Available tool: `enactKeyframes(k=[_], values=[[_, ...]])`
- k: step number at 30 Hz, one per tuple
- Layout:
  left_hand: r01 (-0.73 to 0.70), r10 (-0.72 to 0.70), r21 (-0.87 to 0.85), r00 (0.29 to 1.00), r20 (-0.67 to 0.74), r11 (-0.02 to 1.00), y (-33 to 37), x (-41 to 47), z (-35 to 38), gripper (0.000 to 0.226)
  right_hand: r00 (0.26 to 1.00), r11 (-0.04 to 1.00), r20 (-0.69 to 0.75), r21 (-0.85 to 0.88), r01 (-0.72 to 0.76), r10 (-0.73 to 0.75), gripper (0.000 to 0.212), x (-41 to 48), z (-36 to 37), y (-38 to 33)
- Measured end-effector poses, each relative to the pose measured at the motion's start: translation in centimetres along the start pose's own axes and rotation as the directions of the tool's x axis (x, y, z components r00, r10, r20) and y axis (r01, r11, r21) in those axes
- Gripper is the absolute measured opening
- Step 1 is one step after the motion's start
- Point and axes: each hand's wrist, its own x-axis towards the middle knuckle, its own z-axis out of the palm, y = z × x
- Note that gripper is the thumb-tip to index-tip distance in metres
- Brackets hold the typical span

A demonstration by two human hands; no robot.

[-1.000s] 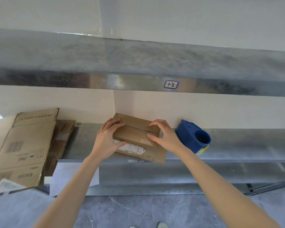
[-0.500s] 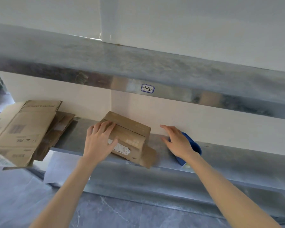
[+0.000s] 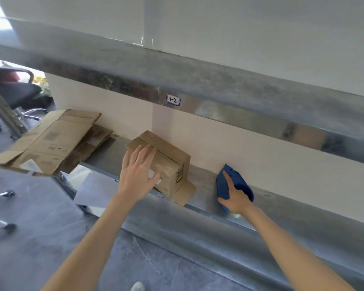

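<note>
An upper metal shelf [image 3: 240,85] is running across the whole view, slanting down to the right. A lower metal shelf [image 3: 202,185] is running beneath it against a pale wall.

A stack of flattened cardboard [image 3: 51,141] is lying at the left end of the lower shelf and overhanging its front edge. Its top sheet is showing printed text and a square code, both too blurred to read.

The small cardboard box [image 3: 166,160] is sitting on the lower shelf just right of that stack, turned at an angle. One loose flap is sticking out at its near right corner.

The blue tape dispenser [image 3: 222,185] is standing on the same shelf, to the right of the box and apart from it.

The left hand [image 3: 136,179] is lying flat on top of the box with its fingers straight and spread, the thumb reaching down the front face. The right hand [image 3: 237,199] is gripping the dispenser, with the index finger stretched along its top and the thumb pressing its near side.

A white label [image 3: 152,174] on the box front is showing beside the left thumb, its print unreadable. Black handwritten marks [image 3: 180,173] on the box's end face are also staying illegible.

A blue-bordered sticker [image 3: 173,99] on the upper shelf's front lip is reading "1-2" in handwriting.
</note>
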Motion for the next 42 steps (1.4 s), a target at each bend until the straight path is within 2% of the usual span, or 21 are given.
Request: enactKeyframes(k=[4, 7, 11, 18, 24, 29, 32, 36, 42], values=[[0.032, -0.032, 0.004, 0.999, 0.029, 0.999, 0.1, -1.3, -0.4, 0.064, 0.999, 0.999, 0.031, 0.023, -0.042, 0.041, 0.099, 1.0, 0.0, 0.1], [0.041, -0.041, -0.001, 0.998, 0.046, 0.999, -0.2, -1.9, -0.6, 0.064, 0.999, 0.991, 0.017, 0.125, -0.040, 0.038, 0.102, 1.2, -0.1, -0.2], [0.041, -0.042, 0.005, 0.997, 0.061, 0.999, -0.9, -2.1, -0.7, 0.063, 0.999, 0.982, -0.012, 0.187, -0.028, 0.031, 0.095, 1.4, -0.4, -0.8], [0.032, -0.031, -0.018, 0.996, 0.084, 0.999, -1.3, -1.4, -0.2, 0.058, 0.987, 0.957, -0.003, 0.246, -0.153, 0.158, 0.105, 2.0, -1.7, -0.3], [-0.003, 0.007, -0.055, 0.997, 0.073, 0.998, -1.1, -0.8, -0.3, 0.055, 0.980, 0.932, -0.019, 0.314, -0.183, 0.199, 0.097, 2.1, -2.4, 0.2], [-0.044, 0.048, -0.097, 0.998, 0.042, 0.994, -0.8, -0.6, -0.4, 0.052, 0.969, 0.977, -0.215, 0.197, -0.080, 0.122, 0.087, 0.8, -2.1, 0.4], [-0.061, 0.064, -0.142, 0.998, 0.016, 0.988, -0.4, -0.3, -0.6, 0.051, 0.959, 0.997, -0.283, 0.071, 0.020, 0.001, 0.084, -0.4, -3.4, 0.2], [-0.086, 0.091, -0.262, 0.996, 0.006, 0.961, 0.9, 0.6, -1.1, 0.051, 0.947, 0.966, -0.244, -0.200, 0.163, -0.211, 0.082, -2.6, -5.6, -1.4], [-0.064, 0.135, -0.520, 0.986, 0.101, 0.852, 3.4, 1.9, -2.4, 0.042, 0.883, 0.879, -0.139, -0.250, 0.407, -0.449, 0.085, -5.4, -7.1, -5.1]])
